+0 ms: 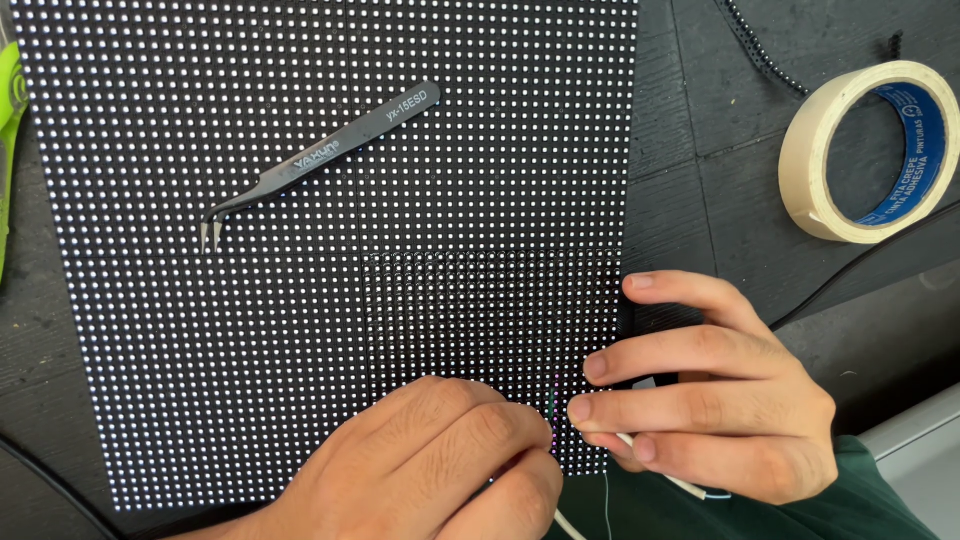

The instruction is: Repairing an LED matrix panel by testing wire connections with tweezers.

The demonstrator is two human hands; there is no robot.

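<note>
An LED matrix panel [300, 300] lies flat on the dark bench [700, 120], filling the left and centre of the frame. At its lower right corner, the left hand [440, 465] is curled closed with its fingertips pressed to the panel, while the right hand [715, 390] pinches a thin white wire [680, 485] against the panel's edge. Black tweezers [320, 160] rest on the panel, upper left. A masking tape roll [870, 150] sits upper right.

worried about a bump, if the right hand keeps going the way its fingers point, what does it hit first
The right hand points left across the LED panel. Its fingertips would probably meet the left hand first, already almost touching it by the thin wire.
</note>
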